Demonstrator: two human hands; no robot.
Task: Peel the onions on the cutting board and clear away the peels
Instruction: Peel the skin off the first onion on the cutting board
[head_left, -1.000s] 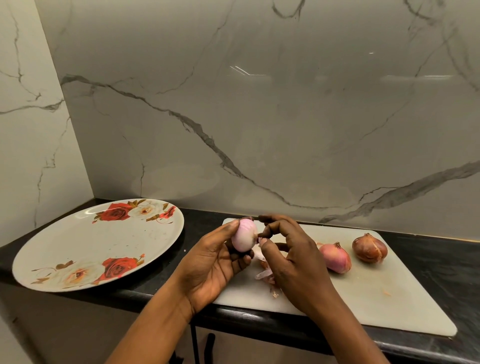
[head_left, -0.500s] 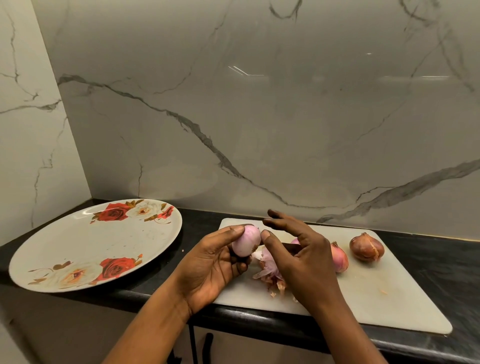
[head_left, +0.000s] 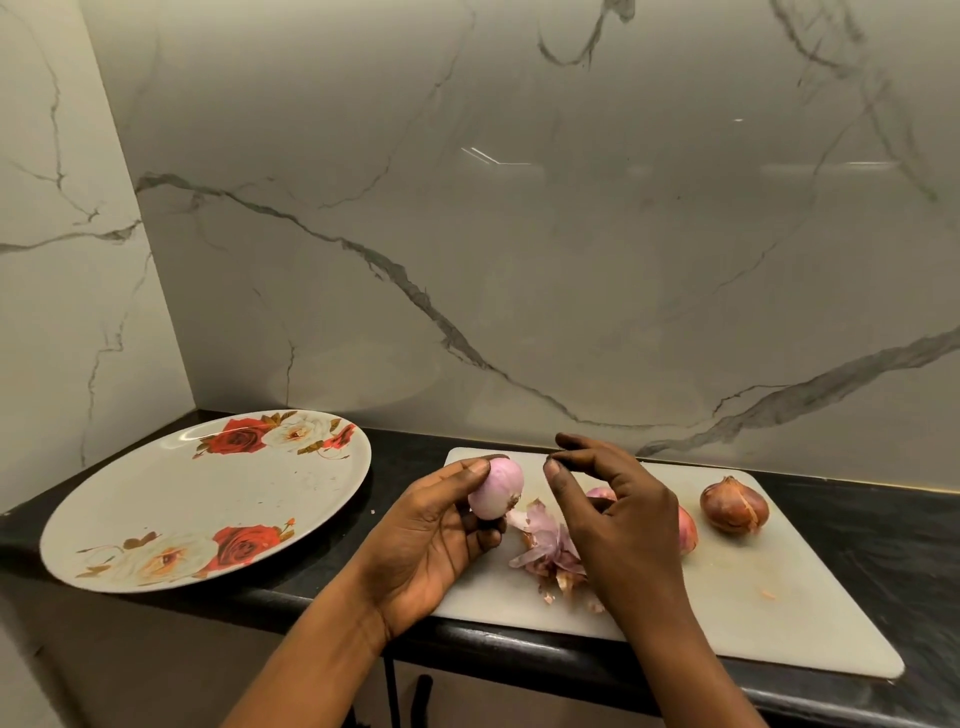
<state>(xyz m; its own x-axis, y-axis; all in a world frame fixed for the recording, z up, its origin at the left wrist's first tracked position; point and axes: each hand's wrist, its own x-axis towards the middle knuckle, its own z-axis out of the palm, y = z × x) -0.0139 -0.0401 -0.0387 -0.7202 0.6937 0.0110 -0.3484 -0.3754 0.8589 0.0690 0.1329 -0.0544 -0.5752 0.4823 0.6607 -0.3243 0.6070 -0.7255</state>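
Pale pink peeled onion (head_left: 496, 488) stays gripped in your left hand (head_left: 431, 540), your right hand (head_left: 618, 519) just come off it, fingers loose, holding nothing: this one looks done, papery purple peels (head_left: 545, 545) under your right hand still to clear.

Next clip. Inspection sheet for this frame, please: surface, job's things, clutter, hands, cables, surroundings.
Surface: black counter; white cutting board lies on it.
Job's things: peeled onion in the left hand; pink onion on the board, partly hidden by the right hand; brown unpeeled onion right of it; peels piled on the board.
Clutter: floral plate on the counter, left of the board.
Hands: left grips the peeled onion; right hovers over the peels, thumb and forefinger close, pinch cannot be told.
Cables: nothing seen.
Surroundings: marble wall behind and at left.
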